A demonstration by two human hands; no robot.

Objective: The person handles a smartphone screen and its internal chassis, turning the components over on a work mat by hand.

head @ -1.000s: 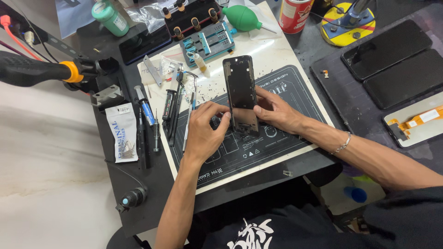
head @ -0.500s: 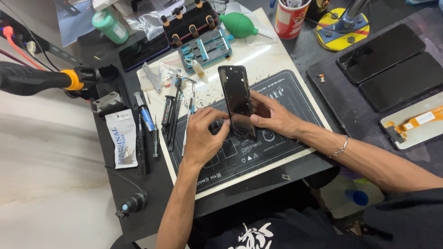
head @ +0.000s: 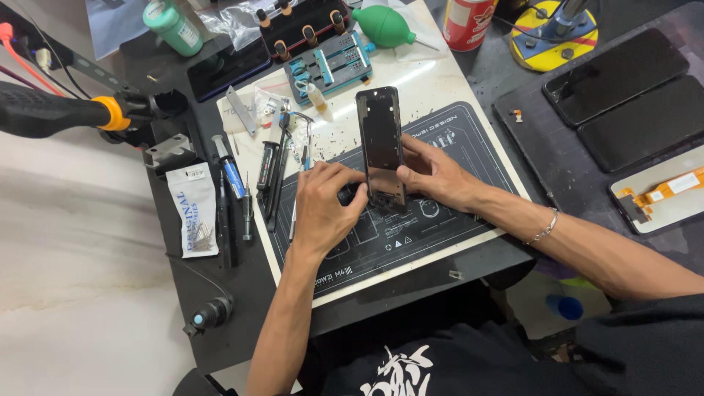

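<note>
Likely light, thin, stiff and fragile, the dark phone frame [head: 382,150] is stood on the black work mat [head: 469,198] at centre, pinched low at 3 o'clock by the right hand [head: 433,174], left hand [head: 326,209] curled against its 9 o'clock edge; edges judged safest for grip.

The scene is bright and evenly lit, with soft light from about 12 o'clock and only short, weak shadows. A white glare lies on the pale mat [head: 433,77], and the picture is sharp, with slight stretching at the edges.
</note>
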